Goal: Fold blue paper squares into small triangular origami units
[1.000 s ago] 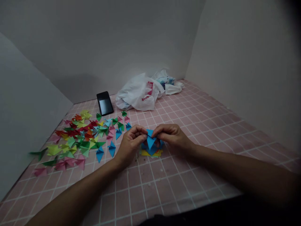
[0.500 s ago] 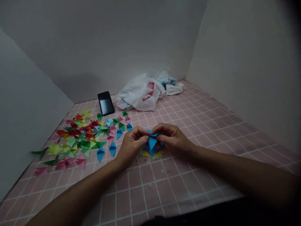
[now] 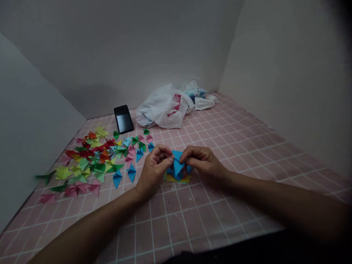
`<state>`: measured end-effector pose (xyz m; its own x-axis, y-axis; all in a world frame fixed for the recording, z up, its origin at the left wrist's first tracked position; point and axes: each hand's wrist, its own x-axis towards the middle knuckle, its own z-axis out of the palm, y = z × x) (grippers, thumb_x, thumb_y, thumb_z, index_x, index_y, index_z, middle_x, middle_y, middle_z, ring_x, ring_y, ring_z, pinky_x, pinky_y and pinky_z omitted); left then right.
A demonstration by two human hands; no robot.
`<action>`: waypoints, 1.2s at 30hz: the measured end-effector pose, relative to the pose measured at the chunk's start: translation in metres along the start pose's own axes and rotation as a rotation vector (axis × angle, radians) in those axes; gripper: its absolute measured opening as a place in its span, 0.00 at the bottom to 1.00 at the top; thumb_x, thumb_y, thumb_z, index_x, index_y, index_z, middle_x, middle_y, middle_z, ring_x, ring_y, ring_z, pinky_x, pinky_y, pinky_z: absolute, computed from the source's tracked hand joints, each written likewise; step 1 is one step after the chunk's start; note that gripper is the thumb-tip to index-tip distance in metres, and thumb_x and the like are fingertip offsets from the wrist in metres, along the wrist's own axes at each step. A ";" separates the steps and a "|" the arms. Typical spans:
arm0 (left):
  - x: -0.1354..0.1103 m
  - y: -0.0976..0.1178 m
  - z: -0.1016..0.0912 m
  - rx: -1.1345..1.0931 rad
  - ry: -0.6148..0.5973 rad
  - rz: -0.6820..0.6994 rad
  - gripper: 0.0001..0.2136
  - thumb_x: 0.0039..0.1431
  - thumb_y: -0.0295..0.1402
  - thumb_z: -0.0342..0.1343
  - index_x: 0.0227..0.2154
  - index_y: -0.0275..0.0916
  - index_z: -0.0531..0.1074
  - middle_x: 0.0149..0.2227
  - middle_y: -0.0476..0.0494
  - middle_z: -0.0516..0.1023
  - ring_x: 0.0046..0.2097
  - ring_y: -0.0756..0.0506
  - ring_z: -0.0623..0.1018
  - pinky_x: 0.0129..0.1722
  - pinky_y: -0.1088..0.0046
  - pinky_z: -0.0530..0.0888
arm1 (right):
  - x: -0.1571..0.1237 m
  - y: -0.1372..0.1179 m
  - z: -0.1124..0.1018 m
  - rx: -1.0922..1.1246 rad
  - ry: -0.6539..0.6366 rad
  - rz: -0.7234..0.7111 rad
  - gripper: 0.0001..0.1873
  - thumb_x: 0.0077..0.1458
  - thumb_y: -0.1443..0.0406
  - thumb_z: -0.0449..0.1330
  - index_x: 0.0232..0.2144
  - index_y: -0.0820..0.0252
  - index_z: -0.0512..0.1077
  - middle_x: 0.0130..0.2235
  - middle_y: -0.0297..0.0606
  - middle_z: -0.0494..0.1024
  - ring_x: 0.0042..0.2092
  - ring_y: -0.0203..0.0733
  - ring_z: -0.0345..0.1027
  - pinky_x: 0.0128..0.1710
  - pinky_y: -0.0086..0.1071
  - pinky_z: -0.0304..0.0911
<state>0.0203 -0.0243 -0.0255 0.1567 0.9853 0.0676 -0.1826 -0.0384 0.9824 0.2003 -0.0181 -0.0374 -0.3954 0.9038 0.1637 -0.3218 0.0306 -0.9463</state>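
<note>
My left hand (image 3: 155,167) and my right hand (image 3: 200,159) meet over the pink tiled surface (image 3: 192,212), both pinching one blue folded paper piece (image 3: 178,165) between fingertips. The fingers of each hand are curled closed on it. Under the piece lies a small stack of paper, yellow and blue (image 3: 177,178). To the left of my left hand spreads a pile of folded paper triangles (image 3: 93,159) in red, green, yellow, pink and blue.
A black phone (image 3: 123,118) leans against the back wall. A white plastic bag (image 3: 162,108) and a smaller crumpled bag (image 3: 199,99) lie in the back corner. Grey walls close in the surface on the left, back and right.
Both hands stay on the blue piece; the fingertips have drawn slightly apart, showing more of its top edge. The view has shifted a little.
</note>
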 end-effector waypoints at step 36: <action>-0.002 -0.002 -0.002 -0.008 -0.008 0.013 0.11 0.55 0.34 0.65 0.38 0.41 0.71 0.28 0.54 0.73 0.28 0.53 0.72 0.29 0.79 0.68 | -0.003 -0.004 0.002 -0.251 -0.061 -0.120 0.08 0.53 0.73 0.57 0.30 0.59 0.75 0.28 0.31 0.74 0.28 0.32 0.68 0.29 0.27 0.65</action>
<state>0.0188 -0.0255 -0.0282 0.1625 0.9833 0.0814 -0.1923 -0.0494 0.9801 0.2015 -0.0219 -0.0337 -0.4207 0.8602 0.2881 -0.1493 0.2476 -0.9573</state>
